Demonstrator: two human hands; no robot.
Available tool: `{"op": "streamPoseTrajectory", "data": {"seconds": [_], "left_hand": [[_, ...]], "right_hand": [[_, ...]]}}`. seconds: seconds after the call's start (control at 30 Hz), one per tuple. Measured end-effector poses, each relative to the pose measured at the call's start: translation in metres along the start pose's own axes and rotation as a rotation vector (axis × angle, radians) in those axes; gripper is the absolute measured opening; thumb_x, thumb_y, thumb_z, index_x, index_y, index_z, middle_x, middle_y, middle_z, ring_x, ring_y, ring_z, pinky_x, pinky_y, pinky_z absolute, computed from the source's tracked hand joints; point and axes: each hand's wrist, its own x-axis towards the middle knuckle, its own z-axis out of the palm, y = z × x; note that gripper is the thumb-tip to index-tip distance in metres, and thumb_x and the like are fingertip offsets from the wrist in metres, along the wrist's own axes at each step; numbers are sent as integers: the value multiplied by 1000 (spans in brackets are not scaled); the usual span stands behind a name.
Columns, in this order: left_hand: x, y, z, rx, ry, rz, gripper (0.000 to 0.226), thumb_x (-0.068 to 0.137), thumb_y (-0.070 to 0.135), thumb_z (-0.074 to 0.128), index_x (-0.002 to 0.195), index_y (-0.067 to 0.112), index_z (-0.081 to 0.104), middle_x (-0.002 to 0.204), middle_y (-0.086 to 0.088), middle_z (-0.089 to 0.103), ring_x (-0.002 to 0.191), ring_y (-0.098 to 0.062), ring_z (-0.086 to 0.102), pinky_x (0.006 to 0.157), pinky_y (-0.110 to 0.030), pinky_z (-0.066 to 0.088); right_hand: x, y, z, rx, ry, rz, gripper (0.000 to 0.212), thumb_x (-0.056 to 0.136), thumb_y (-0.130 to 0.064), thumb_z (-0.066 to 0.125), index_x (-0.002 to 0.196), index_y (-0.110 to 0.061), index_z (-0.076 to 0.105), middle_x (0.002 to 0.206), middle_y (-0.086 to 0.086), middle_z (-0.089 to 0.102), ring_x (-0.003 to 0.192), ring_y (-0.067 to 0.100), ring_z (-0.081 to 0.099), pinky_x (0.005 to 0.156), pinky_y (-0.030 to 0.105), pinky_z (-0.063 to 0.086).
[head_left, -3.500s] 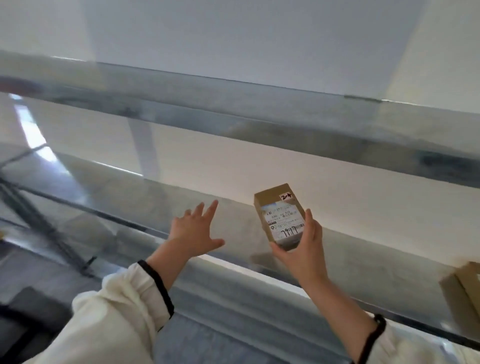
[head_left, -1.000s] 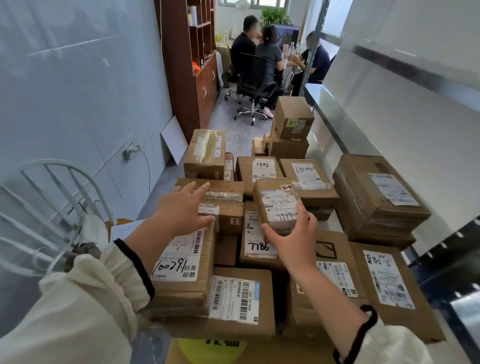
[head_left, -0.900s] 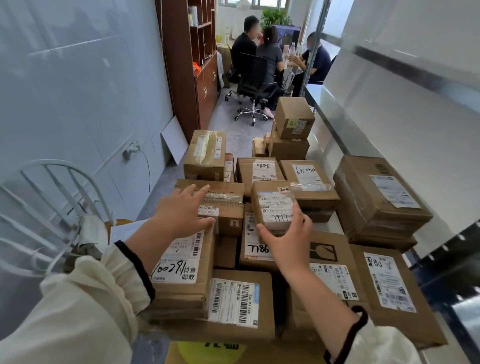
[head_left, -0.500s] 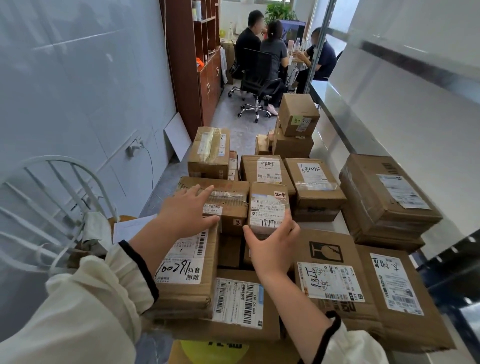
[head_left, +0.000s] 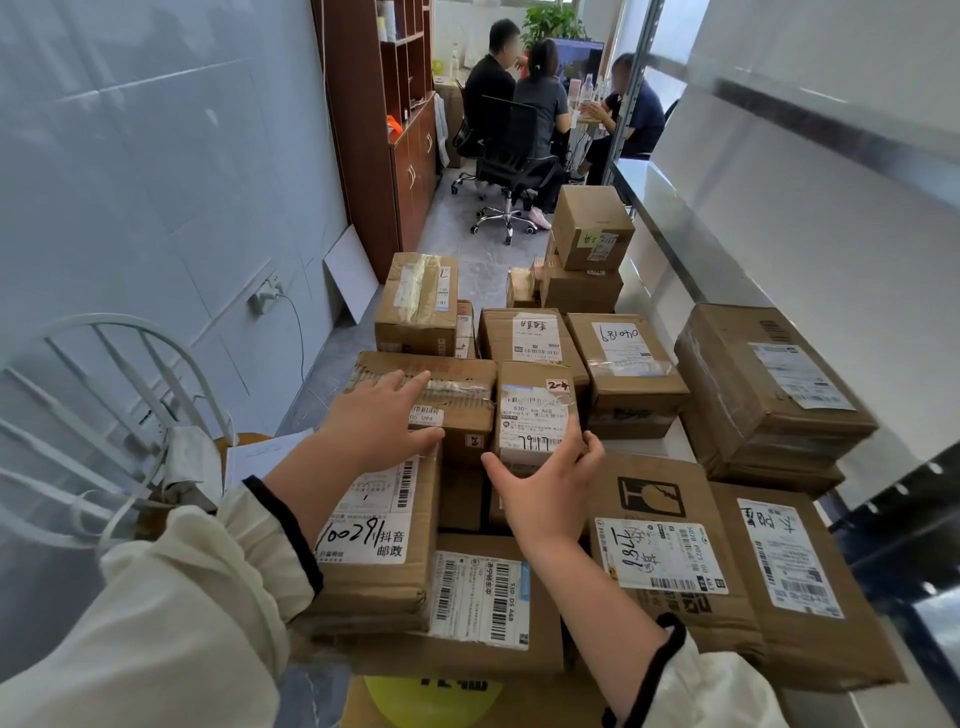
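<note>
- Since the earliest frame the view has swung from the bare metal shelf (head_left: 691, 208) to a floor pile of parcels, and the small box (head_left: 535, 410) has come down with it, from held up at the shelf to low among the parcels.
- Over the last half second the small box has barely shifted. It now sits squarer in the gap, its label facing up.
- Right hand (head_left: 545, 491) grips the box's near end, thumb on the left edge and fingers curled round the right corner.
- Left hand (head_left: 382, 421) lies flat with straight fingers on the taped box (head_left: 457, 382) and holds nothing. It has stayed there throughout.
- Small box stands between the taped box on its left and the "040189" box (head_left: 623, 364) on its right, close against both. Whether its underside already rests on a parcel below is hidden.
- Done, as I judge it: the box is carried back to the pile and lined up over a slot.
- Left, as I judge it: settle it fully, let go, and draw the right hand back.
- Many more parcels lie around, such as the fragile-mark box (head_left: 654, 525), so any sorting to the shelf looks far from finished.
</note>
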Motion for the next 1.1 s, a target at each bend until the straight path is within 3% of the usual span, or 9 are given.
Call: {"op": "streamPoseTrajectory", "data": {"seconds": [0.2,0.43,0.73,1.1], "left_hand": [[3,13,-9,-1,39,43,79,88,67,36,151,33,2,159,0,13,144,-26,19,110,-48,29],[2,57,-26,35,59,252,83,86,66,42,150,34,0,160,-2,9,145,-30,11,112,-55,27],[-40,128,-38,120,30,572,82,87,68,39,151,32,2,160,-5,7,145,-33,8,112,-54,26],[-166,297,-17,163,-13,1064,80,86,67,41,150,31,9,157,-5,17,141,-37,22,109,-56,32]], "right_hand": [[11,7,-33,-52,-25,-107,108,66,-64,70,148,-23,13,152,3,5,139,24,16,107,38,34],[29,26,-117,-618,-239,-238,123,59,-76,64,149,-29,-4,153,0,-13,144,27,-10,116,50,16],[-46,44,-186,-669,-133,-13,122,60,-70,70,149,-30,-2,157,-3,-10,146,24,-3,116,48,18],[-232,131,-330,-613,24,379,122,60,-64,75,150,-27,2,157,-3,-8,145,20,0,114,45,24]]}}
